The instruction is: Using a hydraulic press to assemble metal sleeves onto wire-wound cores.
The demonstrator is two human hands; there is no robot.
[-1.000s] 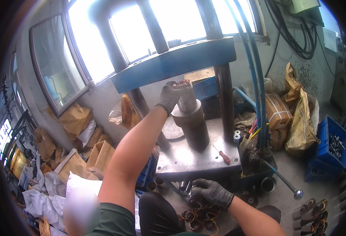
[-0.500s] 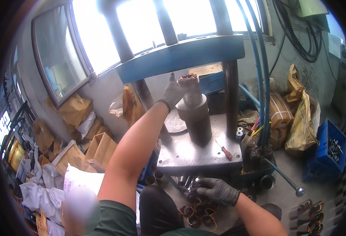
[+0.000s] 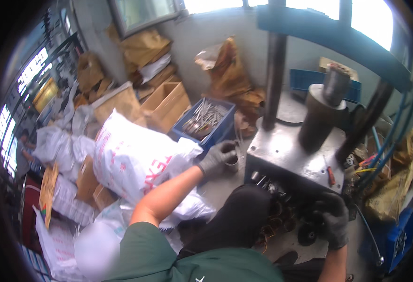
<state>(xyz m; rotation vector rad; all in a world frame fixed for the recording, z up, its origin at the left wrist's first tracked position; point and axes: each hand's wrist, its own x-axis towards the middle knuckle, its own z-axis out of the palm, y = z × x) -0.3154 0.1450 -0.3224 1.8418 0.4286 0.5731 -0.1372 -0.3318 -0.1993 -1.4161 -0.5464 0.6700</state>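
My left hand [image 3: 217,160], in a dark grey glove, is low beside the press, its fingers curled on the rim of an open metal sleeve [image 3: 232,160]. My right hand [image 3: 334,218], gloved too, hangs in front of the press bed; its fingers are blurred and partly hidden. Just beside it is a dark round part [image 3: 306,234] with a hub in its middle; whether the hand touches it, I cannot make out. On the press bed [image 3: 286,143] stands a thick steel cylinder [image 3: 313,117], topped by a narrower one [image 3: 336,87] with reddish windings at its upper end.
A red-handled screwdriver [image 3: 331,175] lies on the bed near the right press column [image 3: 367,123]. Left of the press are a blue crate of metal rods [image 3: 206,117], a wooden box [image 3: 166,105] and a large white sack [image 3: 131,155]. Wound parts [image 3: 274,223] sit below the bed.
The view has turned left. My left hand has left the narrow cylinder's top and come down to the metal sleeve. My right hand has moved right, away from the parts below the bed.
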